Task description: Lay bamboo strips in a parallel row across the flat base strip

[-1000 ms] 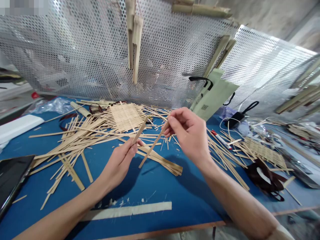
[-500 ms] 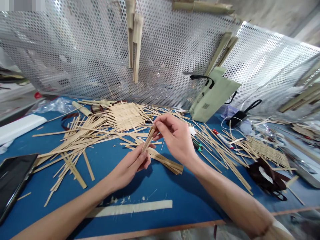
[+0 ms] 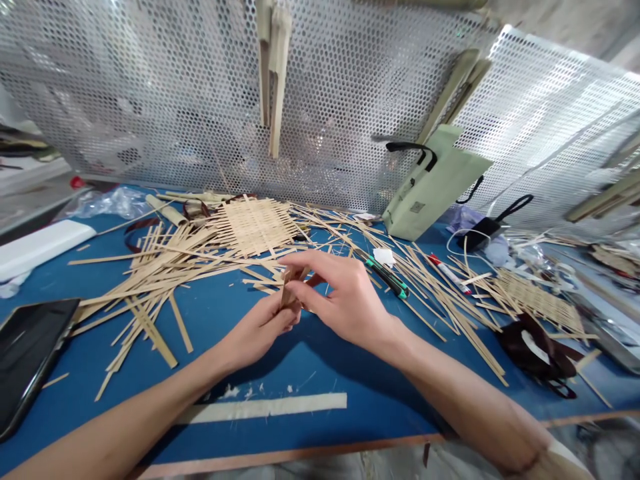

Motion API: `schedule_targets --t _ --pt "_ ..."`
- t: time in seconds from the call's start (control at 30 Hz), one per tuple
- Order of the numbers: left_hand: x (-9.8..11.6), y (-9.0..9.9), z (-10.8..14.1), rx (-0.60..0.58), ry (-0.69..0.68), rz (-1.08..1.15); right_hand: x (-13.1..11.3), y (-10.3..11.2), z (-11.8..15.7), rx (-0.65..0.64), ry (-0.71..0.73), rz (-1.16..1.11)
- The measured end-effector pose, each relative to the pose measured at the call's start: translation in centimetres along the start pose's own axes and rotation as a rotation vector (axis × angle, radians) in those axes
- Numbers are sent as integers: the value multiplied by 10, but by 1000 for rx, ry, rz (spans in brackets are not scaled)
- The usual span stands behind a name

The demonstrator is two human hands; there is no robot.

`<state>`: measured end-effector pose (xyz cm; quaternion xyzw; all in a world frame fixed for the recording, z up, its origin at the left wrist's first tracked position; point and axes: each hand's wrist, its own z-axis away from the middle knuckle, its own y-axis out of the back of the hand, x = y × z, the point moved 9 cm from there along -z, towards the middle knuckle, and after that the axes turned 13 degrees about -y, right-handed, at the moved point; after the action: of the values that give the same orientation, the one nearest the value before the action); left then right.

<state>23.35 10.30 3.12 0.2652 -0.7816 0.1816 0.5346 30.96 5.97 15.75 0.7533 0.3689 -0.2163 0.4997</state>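
My left hand (image 3: 257, 333) is closed round a small bundle of bamboo strips (image 3: 289, 292), held a little above the blue table. The bundle's upper end rises from the fist, seen almost end-on. My right hand (image 3: 350, 300) arches over it from the right, thumb and fingertips at the upper end of the strips. Its fingers partly hide the bundle, so the number of strips cannot be made out. Behind the hands lies a woven bamboo square (image 3: 255, 225) with loose strip ends. A black and green utility knife (image 3: 387, 273) rests beyond my right hand.
Loose bamboo strips (image 3: 155, 280) are heaped at the left. A phone (image 3: 33, 353) and a white bar (image 3: 45, 247) lie farther left. At right are a green paper bag (image 3: 430, 190), a red and white marker (image 3: 450, 275) and a dark brown pouch (image 3: 535, 350).
My right hand has moved down and closer to my left fist. The held strips have tipped more upright, and strips seen beneath my hands no longer show. The utility knife is now more exposed.
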Motion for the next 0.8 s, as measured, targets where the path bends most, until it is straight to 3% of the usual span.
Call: schedule_targets --t 0.07,0.17,0.23,0.33,0.47,0.67,0.8 --pt "18 11 -2 30 -12 -72 0 14 0 52 -26 10" --pt "55 43 0 121 -38 -275 16 36 6 153 -132 178" --pt "62 67 9 245 75 -210 38 27 15 48 -226 367" --pt "43 71 23 298 298 158 75 -4 38 -198 -336 621" --pt "18 78 25 504 319 485 104 -25 54 -285 -404 810" --pt "-6 89 30 669 315 576 128 -12 45 -277 -496 900" --pt "-8 84 33 676 313 586 142 4 42 -221 -576 959"
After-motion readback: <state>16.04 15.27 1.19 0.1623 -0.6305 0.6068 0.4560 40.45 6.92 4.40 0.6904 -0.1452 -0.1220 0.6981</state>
